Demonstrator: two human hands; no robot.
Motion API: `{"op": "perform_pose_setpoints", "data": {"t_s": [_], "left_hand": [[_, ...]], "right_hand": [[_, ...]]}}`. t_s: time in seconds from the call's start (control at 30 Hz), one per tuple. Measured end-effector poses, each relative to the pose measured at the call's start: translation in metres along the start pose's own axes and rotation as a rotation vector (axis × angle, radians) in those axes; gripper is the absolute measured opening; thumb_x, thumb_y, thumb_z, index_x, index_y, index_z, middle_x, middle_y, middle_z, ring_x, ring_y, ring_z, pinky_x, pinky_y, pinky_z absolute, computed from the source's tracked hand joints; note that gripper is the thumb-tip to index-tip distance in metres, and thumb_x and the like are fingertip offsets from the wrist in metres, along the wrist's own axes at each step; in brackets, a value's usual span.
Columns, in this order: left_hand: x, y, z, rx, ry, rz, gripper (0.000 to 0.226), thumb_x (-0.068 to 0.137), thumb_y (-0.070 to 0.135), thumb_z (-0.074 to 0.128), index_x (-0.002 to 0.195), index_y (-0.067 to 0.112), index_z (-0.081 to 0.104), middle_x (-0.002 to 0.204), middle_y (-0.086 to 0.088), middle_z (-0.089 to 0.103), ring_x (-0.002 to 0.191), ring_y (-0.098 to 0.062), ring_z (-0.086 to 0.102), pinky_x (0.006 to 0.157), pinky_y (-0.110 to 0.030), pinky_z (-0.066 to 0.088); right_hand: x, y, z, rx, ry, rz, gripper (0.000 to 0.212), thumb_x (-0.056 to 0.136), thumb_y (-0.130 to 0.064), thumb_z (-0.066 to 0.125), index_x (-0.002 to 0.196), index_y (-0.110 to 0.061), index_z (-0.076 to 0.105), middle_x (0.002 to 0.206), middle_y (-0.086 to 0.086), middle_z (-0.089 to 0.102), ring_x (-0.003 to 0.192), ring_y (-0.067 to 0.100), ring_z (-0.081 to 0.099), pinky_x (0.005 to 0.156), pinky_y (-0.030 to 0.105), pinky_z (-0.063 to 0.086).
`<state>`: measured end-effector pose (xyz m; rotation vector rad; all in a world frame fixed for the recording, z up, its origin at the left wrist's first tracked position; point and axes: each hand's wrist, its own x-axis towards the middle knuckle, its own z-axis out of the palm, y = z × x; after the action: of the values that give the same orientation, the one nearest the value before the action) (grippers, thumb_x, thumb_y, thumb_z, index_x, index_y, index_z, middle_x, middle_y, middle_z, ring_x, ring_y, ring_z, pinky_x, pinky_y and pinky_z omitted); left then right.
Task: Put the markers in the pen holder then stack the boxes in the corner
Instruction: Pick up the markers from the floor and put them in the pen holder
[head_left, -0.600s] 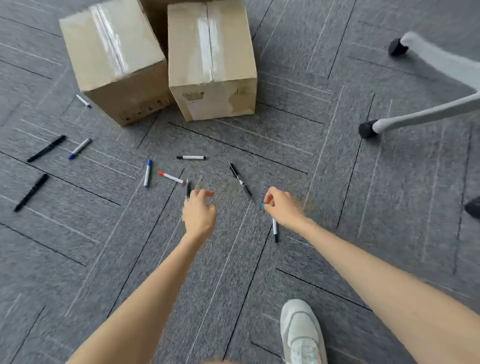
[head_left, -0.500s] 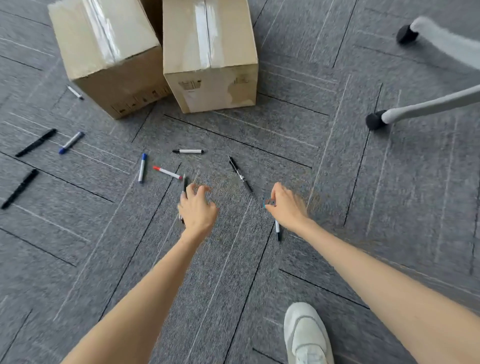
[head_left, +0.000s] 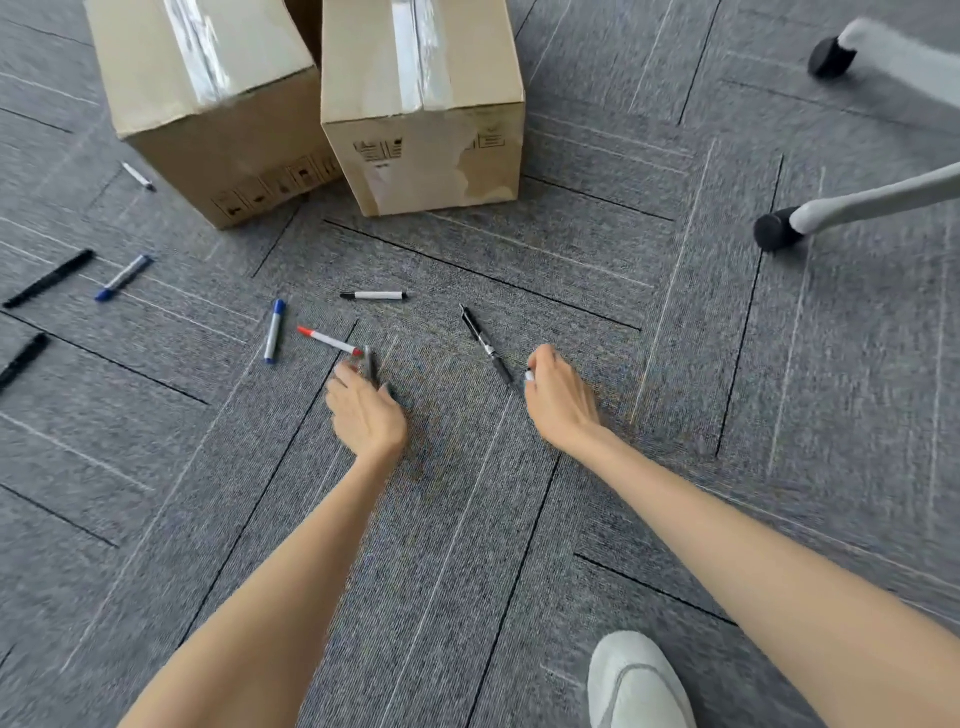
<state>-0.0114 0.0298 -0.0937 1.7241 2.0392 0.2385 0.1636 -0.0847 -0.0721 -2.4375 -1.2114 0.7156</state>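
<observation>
Several markers lie scattered on the grey carpet. My left hand (head_left: 363, 410) is down on a dark marker (head_left: 370, 362), whose top sticks out between thumb and fingers. My right hand (head_left: 558, 400) is closed around a white marker (head_left: 529, 375); only its end shows at my fingertips. A black pen (head_left: 485, 345) lies just left of that hand. A red-capped marker (head_left: 327, 340), a blue-capped one (head_left: 274, 330) and a white one with a black cap (head_left: 374, 295) lie ahead of my left hand. Two taped cardboard boxes (head_left: 208, 104) (head_left: 421, 104) stand side by side beyond. No pen holder is in view.
More markers lie at the far left: a blue-capped one (head_left: 123, 277), two black ones (head_left: 49, 278) (head_left: 23, 358) and a small white one (head_left: 137, 176) by the left box. Chair legs with black casters (head_left: 779, 228) reach in at the right. My white shoe (head_left: 636, 686) is below.
My right hand has drawn the white marker up into its grip, so it no longer trails below the hand. My left hand has lowered onto the dark marker. The view has shifted closer.
</observation>
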Motion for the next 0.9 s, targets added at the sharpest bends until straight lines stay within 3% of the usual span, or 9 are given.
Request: {"op": "perform_pose_setpoints", "data": {"t_s": [0.1,0.2,0.27,0.33,0.43,0.5,0.63,0.77,0.9], "left_hand": [[0.009,-0.003,-0.003,-0.127,-0.082,-0.037,0.031,0.091,0.022,0.060,0.113,0.007,0.045,0.115,-0.015,0.058,0.106,-0.032,0.057,0.088,-0.049,0.049],[0.014,-0.008,-0.006,-0.191,-0.161,0.020,0.020,0.094,0.025,0.054,0.107,0.010,0.052,0.109,-0.014,0.060,0.098,-0.029,0.060,0.088,-0.048,0.050],[0.018,-0.013,-0.009,-0.239,-0.206,0.069,0.017,0.096,0.023,0.051,0.108,0.011,0.052,0.107,-0.015,0.062,0.090,-0.027,0.063,0.084,-0.047,0.053],[0.021,-0.016,-0.014,-0.293,-0.234,0.094,0.016,0.097,0.019,0.048,0.111,0.012,0.049,0.105,-0.015,0.063,0.079,-0.022,0.068,0.074,-0.041,0.057],[0.025,-0.017,-0.024,-0.379,-0.239,0.087,0.017,0.100,0.017,0.042,0.117,0.015,0.043,0.106,-0.009,0.059,0.068,-0.018,0.069,0.070,-0.043,0.060],[0.027,-0.018,-0.031,-0.442,-0.231,0.051,0.019,0.101,0.016,0.036,0.120,0.016,0.040,0.098,-0.007,0.059,0.070,-0.020,0.065,0.074,-0.046,0.059],[0.038,-0.021,-0.035,-0.445,-0.087,-0.018,0.020,0.102,0.017,0.030,0.121,0.019,0.037,0.091,-0.009,0.060,0.068,-0.020,0.055,0.070,-0.044,0.054],[0.058,-0.016,-0.038,-0.399,0.029,-0.139,0.018,0.101,0.023,0.030,0.118,0.018,0.035,0.083,-0.004,0.056,0.065,-0.019,0.051,0.070,-0.043,0.051],[0.074,-0.010,-0.036,-0.348,-0.020,-0.236,0.027,0.096,0.037,0.044,0.111,0.019,0.030,0.086,-0.003,0.055,0.073,-0.022,0.055,0.082,-0.048,0.054]], "right_hand": [[0.016,-0.013,-0.003,0.011,-0.018,-0.028,0.023,0.093,0.006,0.039,0.112,-0.006,0.045,0.107,0.010,0.051,0.083,0.022,0.055,0.070,0.033,0.048],[0.029,-0.025,-0.002,-0.002,-0.046,-0.032,0.027,0.091,0.007,0.037,0.113,-0.007,0.043,0.111,0.011,0.048,0.080,0.021,0.054,0.066,0.033,0.045],[0.038,-0.033,0.003,-0.024,-0.043,-0.018,0.022,0.095,-0.003,0.040,0.116,-0.005,0.042,0.111,0.013,0.051,0.071,0.019,0.055,0.061,0.032,0.047],[0.048,-0.040,0.008,-0.096,-0.047,-0.016,0.034,0.098,-0.021,0.047,0.124,-0.002,0.038,0.118,0.019,0.052,0.063,0.018,0.057,0.058,0.032,0.050],[0.058,-0.047,0.015,-0.203,-0.040,-0.029,0.047,0.096,-0.032,0.051,0.127,0.000,0.036,0.124,0.024,0.052,0.069,0.024,0.064,0.063,0.037,0.055],[0.064,-0.050,0.018,-0.226,-0.017,-0.049,0.044,0.095,-0.026,0.053,0.127,0.001,0.038,0.119,0.024,0.056,0.074,0.026,0.064,0.068,0.040,0.056],[0.080,-0.063,0.023,-0.222,-0.034,-0.135,0.051,0.090,-0.027,0.056,0.127,0.005,0.039,0.086,0.010,0.067,0.068,0.024,0.065,0.065,0.037,0.056],[0.099,-0.092,0.024,-0.129,-0.257,-0.176,0.060,0.093,-0.037,0.046,0.137,0.000,0.030,0.092,0.008,0.065,0.080,0.026,0.063,0.067,0.034,0.047],[0.117,-0.120,0.028,0.042,-0.447,-0.162,0.057,0.096,-0.036,0.037,0.139,-0.003,0.021,0.075,0.000,0.045,0.064,0.017,0.045,0.053,0.032,0.032]]}}
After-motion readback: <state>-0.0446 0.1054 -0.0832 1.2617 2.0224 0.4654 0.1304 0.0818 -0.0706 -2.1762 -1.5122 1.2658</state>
